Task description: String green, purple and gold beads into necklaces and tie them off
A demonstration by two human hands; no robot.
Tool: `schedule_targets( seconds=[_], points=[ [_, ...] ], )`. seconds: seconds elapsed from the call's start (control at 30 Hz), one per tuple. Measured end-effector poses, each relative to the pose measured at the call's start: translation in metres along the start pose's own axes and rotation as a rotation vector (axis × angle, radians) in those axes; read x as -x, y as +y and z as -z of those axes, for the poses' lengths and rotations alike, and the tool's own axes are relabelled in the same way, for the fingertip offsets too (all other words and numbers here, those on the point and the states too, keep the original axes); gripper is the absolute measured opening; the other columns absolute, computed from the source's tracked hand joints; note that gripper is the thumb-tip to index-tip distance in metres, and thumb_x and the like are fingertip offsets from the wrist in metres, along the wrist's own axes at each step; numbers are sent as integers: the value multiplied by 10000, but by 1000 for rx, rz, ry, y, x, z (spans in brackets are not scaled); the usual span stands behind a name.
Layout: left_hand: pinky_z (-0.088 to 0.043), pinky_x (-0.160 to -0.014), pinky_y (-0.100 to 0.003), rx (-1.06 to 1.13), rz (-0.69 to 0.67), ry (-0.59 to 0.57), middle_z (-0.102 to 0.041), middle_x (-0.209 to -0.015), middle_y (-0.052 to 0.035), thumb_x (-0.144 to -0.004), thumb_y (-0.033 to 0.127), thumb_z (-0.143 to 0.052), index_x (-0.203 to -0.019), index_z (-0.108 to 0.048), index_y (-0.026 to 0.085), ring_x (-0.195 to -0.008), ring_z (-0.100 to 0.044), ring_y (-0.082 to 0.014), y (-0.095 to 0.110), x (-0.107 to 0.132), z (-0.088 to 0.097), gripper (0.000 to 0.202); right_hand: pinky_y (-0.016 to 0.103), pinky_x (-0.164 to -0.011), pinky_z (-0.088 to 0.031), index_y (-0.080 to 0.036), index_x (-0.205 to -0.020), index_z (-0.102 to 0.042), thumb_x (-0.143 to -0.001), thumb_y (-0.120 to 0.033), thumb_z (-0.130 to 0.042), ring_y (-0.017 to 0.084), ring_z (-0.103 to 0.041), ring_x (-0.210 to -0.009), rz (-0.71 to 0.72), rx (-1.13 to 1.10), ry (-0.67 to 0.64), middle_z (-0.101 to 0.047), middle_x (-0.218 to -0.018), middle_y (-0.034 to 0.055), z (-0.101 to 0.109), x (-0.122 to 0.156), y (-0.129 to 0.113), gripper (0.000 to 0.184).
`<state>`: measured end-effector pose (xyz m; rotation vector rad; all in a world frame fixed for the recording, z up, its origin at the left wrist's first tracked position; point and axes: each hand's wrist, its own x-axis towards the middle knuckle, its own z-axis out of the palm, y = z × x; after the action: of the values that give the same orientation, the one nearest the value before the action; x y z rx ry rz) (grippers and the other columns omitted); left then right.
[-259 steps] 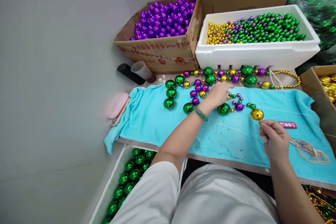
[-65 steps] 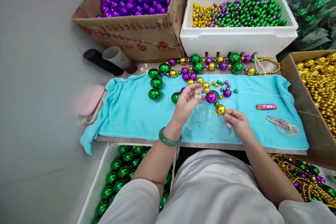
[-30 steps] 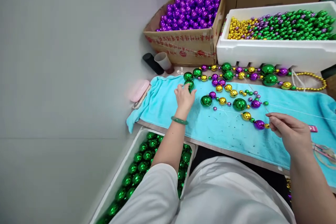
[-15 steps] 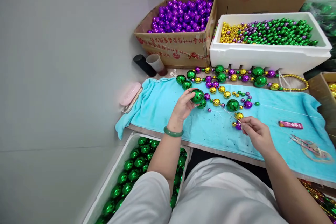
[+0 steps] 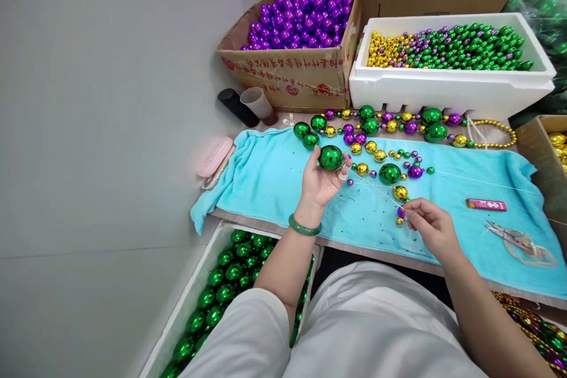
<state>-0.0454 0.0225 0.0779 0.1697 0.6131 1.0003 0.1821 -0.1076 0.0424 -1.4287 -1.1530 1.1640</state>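
Note:
My left hand (image 5: 321, 180), with a green bangle on the wrist, is closed around a large shiny green ball (image 5: 330, 157) held above the turquoise towel (image 5: 274, 180). My right hand (image 5: 432, 225) pinches a thin needle and thread (image 5: 376, 188) whose tip reaches the green ball. Behind the right fingers, small gold and purple beads (image 5: 401, 211) hang on the thread. A strung chain of green, purple and gold balls (image 5: 390, 172) lies on the towel between and beyond my hands.
A cardboard box of purple balls (image 5: 305, 15) and a white foam box of small beads (image 5: 447, 47) stand at the back. A foam tray of green balls (image 5: 217, 295) sits low left. A pink lighter (image 5: 486, 205), scissors (image 5: 514, 239) and a pink case (image 5: 213, 156) lie nearby.
My left hand picked a large green ball from the towel's left side and raised it toward the needle. My right hand drew the needle tip up to the ball.

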Motion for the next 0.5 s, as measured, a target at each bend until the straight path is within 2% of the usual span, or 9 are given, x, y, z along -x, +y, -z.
schedule_targets(
  seconds=[0.1, 0.2, 0.5],
  points=[
    [-527, -560, -240, 50, 40, 15, -672, -849, -116, -883, 592, -441, -860, -639, 101, -726, -638, -159, -4, -2, -2, 531, 220, -493, -387, -161, -795, -643, -805, -335, -613, 95, -490, -511, 1, 10, 13, -545, -559, -16, -1, 1, 2, 177],
    [-487, -511, -225, 72, 51, 11, -671, -844, -107, -877, 613, -426, -852, -636, 99, -620, -586, -117, -8, -4, -2, 556, 220, -491, -386, -162, -798, -647, -803, -333, -614, 96, -490, -510, -5, 0, 25, -546, -558, -17, -1, 2, 2, 175],
    [-473, -506, -220, 24, 42, -5, -675, -869, -101, -846, 610, -493, -872, -636, 112, -606, -578, -100, -15, -4, -2, 519, 223, -501, -391, -164, -810, -649, -814, -333, -612, 98, -500, -519, -15, 11, 28, -551, -571, -17, 0, 3, 5, 173]
  ],
)
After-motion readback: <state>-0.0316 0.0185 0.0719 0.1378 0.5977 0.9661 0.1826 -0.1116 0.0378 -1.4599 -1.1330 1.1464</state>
